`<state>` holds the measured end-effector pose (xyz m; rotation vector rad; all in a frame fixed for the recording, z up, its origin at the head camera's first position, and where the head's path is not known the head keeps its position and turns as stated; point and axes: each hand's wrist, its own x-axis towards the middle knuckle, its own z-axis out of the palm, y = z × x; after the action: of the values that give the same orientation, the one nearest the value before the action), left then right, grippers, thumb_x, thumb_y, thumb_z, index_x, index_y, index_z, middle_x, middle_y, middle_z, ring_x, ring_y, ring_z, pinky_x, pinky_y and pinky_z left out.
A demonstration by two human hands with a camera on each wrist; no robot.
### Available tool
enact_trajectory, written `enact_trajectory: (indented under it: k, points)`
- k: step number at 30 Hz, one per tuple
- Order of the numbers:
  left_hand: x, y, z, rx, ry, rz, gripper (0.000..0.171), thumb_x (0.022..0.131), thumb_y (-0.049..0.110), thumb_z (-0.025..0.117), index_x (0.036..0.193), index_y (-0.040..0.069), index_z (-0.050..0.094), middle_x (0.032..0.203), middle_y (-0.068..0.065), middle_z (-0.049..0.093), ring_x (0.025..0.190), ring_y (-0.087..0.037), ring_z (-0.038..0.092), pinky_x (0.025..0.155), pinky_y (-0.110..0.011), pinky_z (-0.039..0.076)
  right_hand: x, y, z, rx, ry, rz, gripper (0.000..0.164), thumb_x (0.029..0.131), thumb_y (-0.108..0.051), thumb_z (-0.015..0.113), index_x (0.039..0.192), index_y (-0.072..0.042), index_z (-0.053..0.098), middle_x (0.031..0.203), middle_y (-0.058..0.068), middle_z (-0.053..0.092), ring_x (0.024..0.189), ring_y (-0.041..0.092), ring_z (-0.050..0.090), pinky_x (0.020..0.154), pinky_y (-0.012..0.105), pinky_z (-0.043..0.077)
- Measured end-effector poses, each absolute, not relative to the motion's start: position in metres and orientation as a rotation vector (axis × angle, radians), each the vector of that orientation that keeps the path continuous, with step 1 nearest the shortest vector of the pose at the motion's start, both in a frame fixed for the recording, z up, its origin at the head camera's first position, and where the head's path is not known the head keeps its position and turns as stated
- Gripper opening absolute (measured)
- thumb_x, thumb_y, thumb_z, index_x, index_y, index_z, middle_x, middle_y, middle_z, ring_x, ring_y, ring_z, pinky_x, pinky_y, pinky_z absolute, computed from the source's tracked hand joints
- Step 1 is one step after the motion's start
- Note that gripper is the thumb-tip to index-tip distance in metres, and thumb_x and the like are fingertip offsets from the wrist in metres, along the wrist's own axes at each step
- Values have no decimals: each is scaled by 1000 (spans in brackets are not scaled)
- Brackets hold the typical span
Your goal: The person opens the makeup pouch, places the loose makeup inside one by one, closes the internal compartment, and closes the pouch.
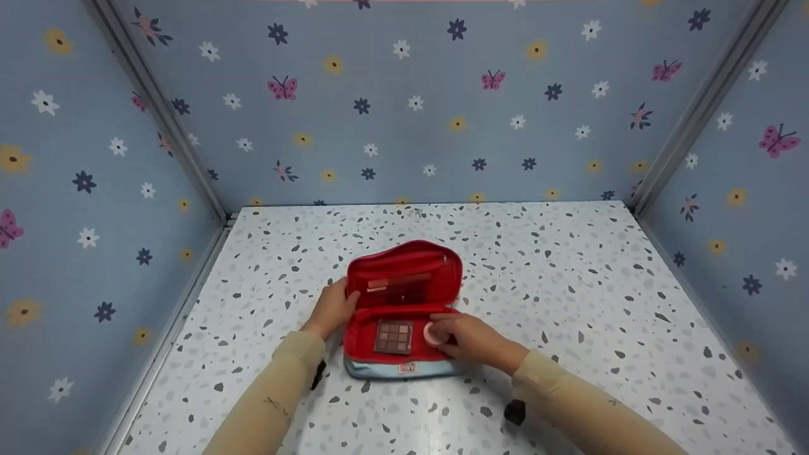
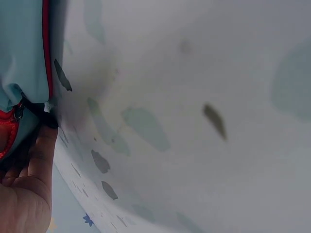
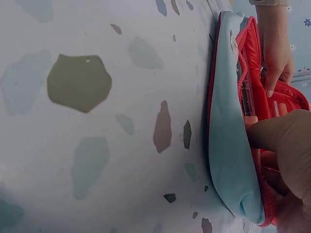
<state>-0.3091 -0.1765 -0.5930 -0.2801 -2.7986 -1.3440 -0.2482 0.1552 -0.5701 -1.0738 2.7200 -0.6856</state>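
A makeup bag (image 1: 379,370), light blue outside and red inside, lies unzipped with its lid raised. My left hand (image 1: 335,308) holds the bag's left side by the hinge, thumb over the red edge and fingers behind. Inside the base, my right hand (image 1: 471,338) pinches a small round pale pink disc (image 1: 430,335) near the right end; its exact kind is unclear. Left of the disc lies an eyeshadow palette (image 1: 393,337) with several pinkish-brown pans. In the right wrist view, the thumb and fingers reach over the bag's blue wall (image 3: 228,145).
A slim tube-like item (image 1: 395,282) sits in the lid's see-through pocket. The bag stands on a white speckled tabletop (image 1: 569,303). Blue flowered panels (image 1: 411,126) enclose the back and both sides.
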Motion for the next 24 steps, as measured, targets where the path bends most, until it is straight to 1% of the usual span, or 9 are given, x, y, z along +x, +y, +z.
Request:
enact_trajectory:
  k: [3, 7, 9, 13, 15, 17, 21, 22, 24]
  points:
    - [-321, -182, -610, -300, -2801, -1337, 31, 109, 14, 58, 133, -4, 66, 121, -21, 78, 112, -31, 74, 104, -50, 59, -247, 158, -567, -1052, 2728, -715, 30, 100, -13, 78, 129, -9, 78, 148, 16, 69, 142, 33, 63, 116, 49, 53]
    - [-333, -188, -629, -313, -2809, -1287, 31, 109, 19, 59, 133, 0, 68, 119, -15, 79, 109, -24, 75, 101, -47, 60, -249, 163, -560, -1072, 2771, -766, 37, 103, -15, 75, 137, -2, 73, 145, 18, 70, 138, 35, 64, 115, 52, 53]
    - [-329, -186, -623, -315, -2800, -1296, 31, 109, 17, 59, 132, -1, 68, 118, -17, 79, 108, -27, 75, 101, -50, 60, -252, 167, -555, -1084, 2799, -792, 38, 102, -15, 76, 137, -1, 72, 142, 19, 70, 136, 37, 65, 114, 54, 53]
    - [-311, -174, -591, -257, -2815, -1339, 30, 109, 10, 58, 133, -6, 66, 122, -23, 77, 111, -35, 74, 105, -55, 58, -255, 176, -545, -1062, 2837, -881, 42, 98, -9, 80, 137, 2, 70, 141, 19, 71, 135, 39, 65, 113, 57, 53]
    - [-305, -170, -580, -222, -2831, -1344, 29, 109, 8, 58, 133, -7, 65, 123, -24, 76, 113, -36, 73, 107, -55, 57, -258, 182, -542, -1035, 2845, -927, 43, 96, -6, 81, 137, 2, 70, 141, 19, 71, 135, 40, 65, 114, 57, 53]
    - [-313, -174, -594, -253, -2819, -1312, 28, 109, 11, 59, 130, -6, 66, 119, -22, 77, 107, -30, 74, 102, -49, 59, -260, 188, -540, -997, 2849, -960, 43, 96, -6, 81, 137, 2, 70, 142, 19, 71, 137, 40, 64, 115, 58, 52]
    - [-318, -178, -601, -277, -2802, -1336, 32, 107, 11, 59, 132, -8, 66, 120, -24, 77, 109, -33, 75, 102, -52, 59, -264, 199, -539, -933, 2876, -985, 45, 97, -7, 80, 139, 1, 69, 143, 19, 70, 137, 40, 64, 115, 59, 51]
    - [-322, -181, -610, -307, -2781, -1327, 32, 107, 12, 60, 132, -7, 66, 119, -24, 77, 108, -31, 75, 100, -49, 60, -264, 202, -539, -919, 2885, -992, 45, 96, -7, 80, 139, 1, 69, 143, 20, 70, 136, 41, 64, 114, 60, 52]
    - [-314, -177, -598, -284, -2785, -1349, 35, 106, 10, 58, 135, -10, 64, 123, -27, 76, 114, -38, 74, 104, -55, 58, -265, 207, -539, -881, 2908, -1000, 46, 96, -7, 81, 139, 1, 69, 142, 20, 70, 135, 41, 65, 113, 60, 52]
